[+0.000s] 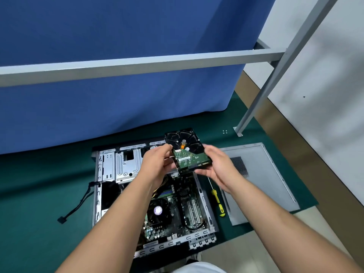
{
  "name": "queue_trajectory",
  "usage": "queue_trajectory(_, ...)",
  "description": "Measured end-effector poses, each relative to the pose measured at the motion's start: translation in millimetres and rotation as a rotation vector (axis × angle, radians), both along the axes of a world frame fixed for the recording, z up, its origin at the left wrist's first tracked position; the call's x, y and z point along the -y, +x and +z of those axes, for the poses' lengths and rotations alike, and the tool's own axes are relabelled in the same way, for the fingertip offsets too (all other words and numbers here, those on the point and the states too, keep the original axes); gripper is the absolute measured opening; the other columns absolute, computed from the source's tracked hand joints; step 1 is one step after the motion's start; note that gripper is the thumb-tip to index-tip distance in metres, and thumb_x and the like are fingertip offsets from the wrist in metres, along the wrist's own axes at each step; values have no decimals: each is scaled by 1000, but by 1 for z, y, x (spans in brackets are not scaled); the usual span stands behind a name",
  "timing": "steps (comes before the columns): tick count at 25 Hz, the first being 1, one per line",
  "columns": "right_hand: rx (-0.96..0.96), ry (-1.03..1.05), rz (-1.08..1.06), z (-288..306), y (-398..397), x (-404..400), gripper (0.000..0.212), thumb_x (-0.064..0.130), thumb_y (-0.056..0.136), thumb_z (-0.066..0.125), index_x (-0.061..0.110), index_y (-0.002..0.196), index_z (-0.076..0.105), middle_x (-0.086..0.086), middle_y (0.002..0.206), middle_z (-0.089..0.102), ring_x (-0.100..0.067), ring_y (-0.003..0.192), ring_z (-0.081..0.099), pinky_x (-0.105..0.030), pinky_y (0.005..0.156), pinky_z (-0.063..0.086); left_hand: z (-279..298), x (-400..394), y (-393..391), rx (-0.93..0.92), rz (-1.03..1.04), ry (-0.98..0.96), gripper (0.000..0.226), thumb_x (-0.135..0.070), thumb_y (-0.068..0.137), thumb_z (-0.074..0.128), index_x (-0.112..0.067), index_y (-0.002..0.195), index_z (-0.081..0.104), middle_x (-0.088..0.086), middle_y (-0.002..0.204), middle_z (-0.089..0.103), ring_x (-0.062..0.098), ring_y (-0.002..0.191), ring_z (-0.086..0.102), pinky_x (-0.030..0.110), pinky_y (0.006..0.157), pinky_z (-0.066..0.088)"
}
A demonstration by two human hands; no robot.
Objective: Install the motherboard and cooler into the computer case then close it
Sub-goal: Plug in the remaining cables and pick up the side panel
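Both hands hold a hard drive (186, 152) in the air above the open computer case (204, 196), circuit board up. The left hand (155, 164) pinches its 9 o'clock edge with curled fingers; the right hand (217, 166) cups the 3 o'clock edge from beneath. It should probably be kept level, gripped by the edges and off the board, and lowered toward the drive cage (122, 164) at the case's 11 o'clock. Motherboard (189, 205) and cooler (157, 210) already sit inside; the side panel (262, 174) lies at 3 o'clock, beside a yellow screwdriver (217, 201).

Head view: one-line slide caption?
Both hands hold a hard drive above the open case, motherboard and cooler inside.
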State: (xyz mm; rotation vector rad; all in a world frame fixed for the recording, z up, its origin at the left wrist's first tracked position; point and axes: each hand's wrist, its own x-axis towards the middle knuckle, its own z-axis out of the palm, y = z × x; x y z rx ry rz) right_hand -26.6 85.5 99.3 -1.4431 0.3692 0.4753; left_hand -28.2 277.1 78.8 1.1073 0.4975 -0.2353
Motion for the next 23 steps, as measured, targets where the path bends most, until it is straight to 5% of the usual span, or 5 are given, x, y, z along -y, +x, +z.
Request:
queue_trajectory(3, 490, -761, 476, 11, -5, 10, 57, 58, 101, 44, 39, 154, 37, 10, 161, 34, -13, 143, 41, -34, 109, 39, 2, 1, 0, -2, 34, 44, 7, -13, 91, 64, -8, 96, 66, 13, 84, 74, 20, 65, 70, 27, 54, 56)
queue_trajectory(6, 729, -1070, 830, 18, -8, 15, 78, 80, 86, 38, 44, 155, 30, 16, 166, 19, -15, 150, 27, -45, 120, 33, 3, 7, 2, -6, 57, 65, 7, -14, 91, 66, -8, 91, 67, 9, 74, 71, 19, 63, 67, 27, 53, 55)
queue_trajectory(11, 379, -1023, 552, 16, -8, 2, 79, 88, 67, 58, 43, 130, 43, 2, 156, 29, -21, 131, 51, -45, 105, 47, 1, 26, 5, 23, 31, 99, 9, -11, 90, 64, -11, 89, 54, 10, 77, 67, 21, 61, 67, 29, 52, 55)
queue_trajectory(17, 298, -921, 342, 10, 2, 15, 66, 75, 63, 69, 39, 113, 44, 5, 121, 52, -17, 102, 54, -38, 81, 45, -11, 29, 18, 57, 53, 315, 14, -23, 95, 59, -14, 96, 70, -1, 86, 74, 15, 74, 69, 33, 62, 55)
queue_trajectory(23, 150, -872, 225, -5, 7, 40, 66, 72, 67, 71, 35, 116, 46, 0, 123, 57, -21, 105, 57, -39, 88, 48, -41, 37, 31, -104, -287, 364, 57, -59, 105, 35, -19, 131, 66, -2, 129, 69, 20, 117, 66, 45, 111, 44)
